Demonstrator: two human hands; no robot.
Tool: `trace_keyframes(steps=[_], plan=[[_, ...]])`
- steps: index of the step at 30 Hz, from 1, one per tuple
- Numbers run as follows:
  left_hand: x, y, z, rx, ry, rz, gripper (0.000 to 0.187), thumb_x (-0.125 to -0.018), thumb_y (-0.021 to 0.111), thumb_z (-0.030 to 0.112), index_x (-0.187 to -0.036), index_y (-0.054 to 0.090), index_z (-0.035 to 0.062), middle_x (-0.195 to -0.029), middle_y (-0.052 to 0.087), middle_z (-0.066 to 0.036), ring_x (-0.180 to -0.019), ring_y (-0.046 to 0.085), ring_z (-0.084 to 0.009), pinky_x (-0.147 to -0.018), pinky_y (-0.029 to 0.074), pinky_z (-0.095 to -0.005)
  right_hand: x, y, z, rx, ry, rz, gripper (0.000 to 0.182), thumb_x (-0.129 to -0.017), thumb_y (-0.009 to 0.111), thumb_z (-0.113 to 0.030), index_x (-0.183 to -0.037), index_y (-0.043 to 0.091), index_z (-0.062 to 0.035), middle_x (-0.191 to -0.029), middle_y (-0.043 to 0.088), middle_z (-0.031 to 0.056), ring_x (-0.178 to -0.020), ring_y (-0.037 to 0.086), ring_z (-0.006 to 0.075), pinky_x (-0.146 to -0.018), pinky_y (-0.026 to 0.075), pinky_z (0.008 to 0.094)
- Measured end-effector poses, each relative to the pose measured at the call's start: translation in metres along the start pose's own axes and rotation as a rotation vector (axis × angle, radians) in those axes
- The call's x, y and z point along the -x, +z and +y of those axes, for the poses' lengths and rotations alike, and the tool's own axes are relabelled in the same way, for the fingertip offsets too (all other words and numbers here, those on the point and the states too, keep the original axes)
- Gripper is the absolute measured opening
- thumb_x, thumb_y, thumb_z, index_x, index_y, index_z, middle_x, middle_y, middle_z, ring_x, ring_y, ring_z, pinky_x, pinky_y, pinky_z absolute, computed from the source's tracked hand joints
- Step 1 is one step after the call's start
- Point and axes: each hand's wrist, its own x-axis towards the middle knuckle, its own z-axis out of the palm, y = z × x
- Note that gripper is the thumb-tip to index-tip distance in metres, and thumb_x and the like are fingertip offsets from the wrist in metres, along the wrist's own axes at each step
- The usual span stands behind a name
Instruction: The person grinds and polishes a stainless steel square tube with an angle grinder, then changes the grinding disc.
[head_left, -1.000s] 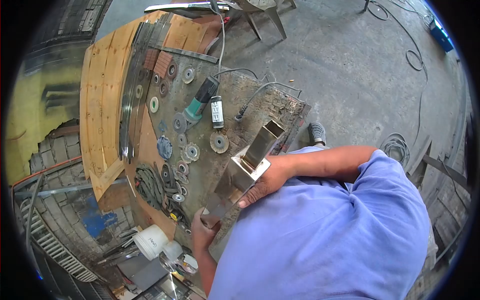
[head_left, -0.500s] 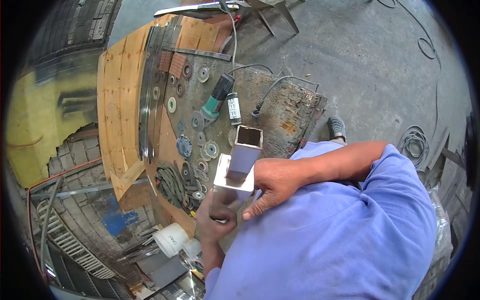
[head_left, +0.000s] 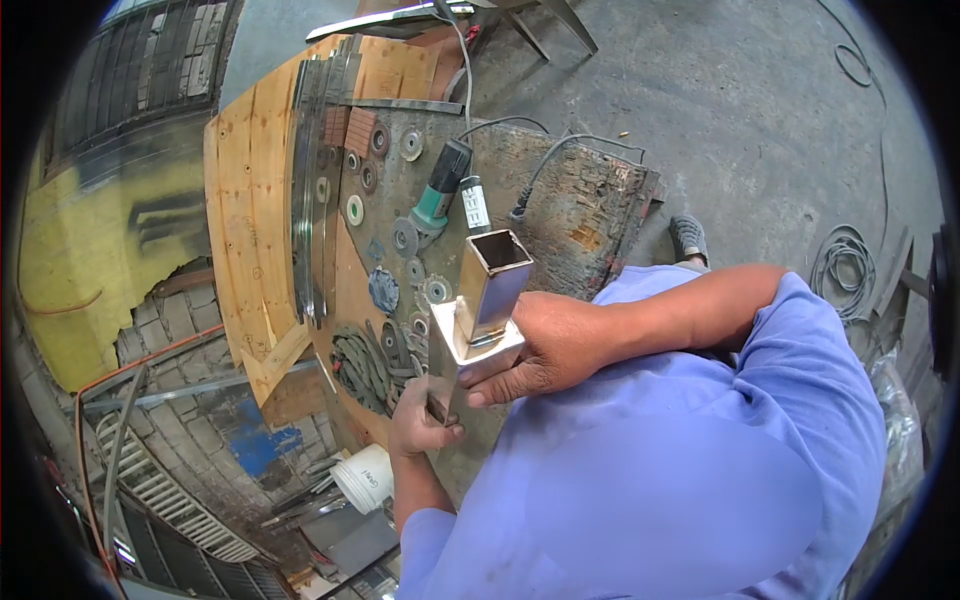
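Observation:
A shiny square metal tube with an open upper end rises from a wider square metal section, forming one stepped piece in front of my chest. My right hand is wrapped round the right side of the wider section, its thumb across the near face. On the lower left, my left hand is closed at a mirror-like face of the same piece, which partly hides its fingers. Just beyond the tube lie a green and black angle grinder and a power strip on the worn workbench.
Several abrasive discs and a coiled strap lie on the bench's left side. Metal strips rest along wooden boards. A white bucket stands below left. Coiled cable lies on the floor at right.
The metal piece has turned and shifted slightly right, showing more of the tube's side. My left hand has moved a little up, and my right thumb now lies across the piece.

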Motion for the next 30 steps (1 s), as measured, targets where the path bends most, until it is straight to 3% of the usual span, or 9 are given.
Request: trace_keyframes(steps=[8, 11, 17, 23, 26, 29, 30], plan=[[-0.028, 0.008, 0.002, 0.225, 0.042, -0.101, 0.064, -0.061, 0.088, 0.038, -0.106, 0.066, -0.0021, -0.092, 0.065, -0.004, -0.08, 0.06, -0.0138, -0.073, 0.045, -0.0253, 0.005, -0.002, -0.01, -0.031, 0.185, 0.022, 0.047, -0.091, 0.075, -0.044, -0.114, 0.063, -0.0057, -0.094, 0.072, 0.0107, -0.081, 0.07, 0.0227, -0.072, 0.055, 0.0367], [-0.035, -0.008, -0.024, 0.291, 0.003, -0.206, 0.075, -0.061, 0.085, 0.045, -0.113, 0.064, -0.0055, -0.102, 0.067, -0.011, -0.086, 0.065, -0.0208, -0.079, 0.05, -0.0303, 0.008, 0.0, -0.007, -0.075, 0.214, 0.066, 0.048, -0.09, 0.076, -0.045, -0.113, 0.063, -0.0057, -0.091, 0.073, 0.0099, -0.078, 0.07, 0.0198, -0.07, 0.055, 0.0351], [-0.043, 0.009, 0.018, 0.368, -0.124, -0.29, 0.101, -0.061, 0.083, 0.054, -0.131, 0.05, -0.0104, -0.111, 0.066, -0.022, -0.094, 0.069, -0.0311, -0.083, 0.057, -0.0419, 0.01, -0.002, -0.018, 0.01, 0.223, 0.07, 0.049, -0.089, 0.077, -0.047, -0.107, 0.065, -0.004, -0.075, 0.072, 0.0068, -0.065, 0.069, 0.0179, -0.06, 0.053, 0.0328], [-0.046, -0.004, -0.002, 0.446, -0.166, -0.356, 0.109, -0.061, 0.086, 0.052, -0.138, 0.043, -0.0124, -0.119, 0.063, -0.025, -0.096, 0.07, -0.0346, -0.084, 0.058, -0.0472, 0.012, -0.004, -0.029, 0.072, 0.222, 0.063, 0.057, -0.088, 0.073, -0.055, -0.072, 0.068, -0.0011, -0.061, 0.066, 0.01, -0.056, 0.066, 0.0233, -0.053, 0.05, 0.0357], [-0.045, -0.009, -0.009, 0.505, -0.205, -0.385, 0.112, -0.06, 0.088, 0.05, -0.14, 0.041, -0.0125, -0.121, 0.062, -0.025, -0.096, 0.07, -0.036, -0.085, 0.058, -0.0494, 0.011, -0.008, -0.039, 0.134, 0.254, -0.025, 0.047, -0.093, 0.068, -0.051, -0.1, 0.068, -0.0049, -0.069, 0.071, 0.0035, -0.066, 0.068, 0.0261, -0.063, 0.052, 0.0385], [-0.046, -0.01, -0.009, 0.563, -0.239, -0.411, 0.114, -0.059, 0.089, 0.05, -0.142, 0.039, -0.0119, -0.122, 0.06, -0.025, -0.096, 0.069, -0.0371, -0.085, 0.057, -0.0514, 0.012, -0.001, -0.03, 0.107, 0.145, 0.106, 0.059, -0.09, 0.069, -0.057, -0.072, 0.068, -0.0009, -0.055, 0.059, 0.0143, -0.053, 0.062, 0.0306, -0.05, 0.046, 0.0409], [-0.046, -0.01, -0.009, 0.586, -0.238, -0.419, 0.115, -0.059, 0.089, 0.05, -0.142, 0.039, -0.0115, -0.121, 0.06, -0.025, -0.096, 0.068, -0.0374, -0.084, 0.057, -0.0522, 0.012, -0.001, -0.029, 0.131, 0.146, 0.105, 0.057, -0.092, 0.068, -0.056, -0.077, 0.069, -0.0018, -0.056, 0.059, 0.0148, -0.054, 0.062, 0.0318, -0.051, 0.046, 0.0414]])
